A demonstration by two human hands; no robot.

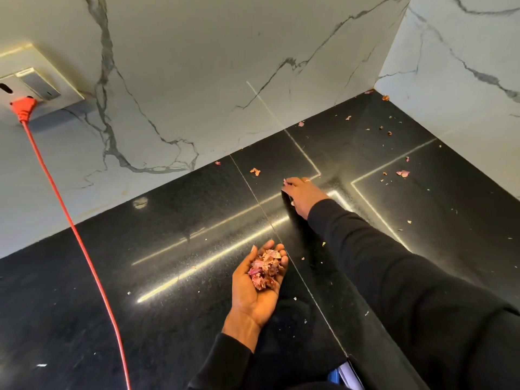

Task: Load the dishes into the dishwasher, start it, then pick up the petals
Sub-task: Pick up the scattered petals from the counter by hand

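Observation:
My left hand lies palm up over the black counter, its fingers cupped round a pile of pink and red petals. My right hand reaches forward in a black sleeve, knuckles up, and pinches a small pink petal at its fingertips, just above the counter. Loose petals lie beyond it: one left of the fingertips, one to the right, and several smaller bits towards the back corner.
A white marble backsplash rises behind the counter and meets a side wall at the right. A red plug sits in a wall socket at the left, and its red cord runs down across the counter.

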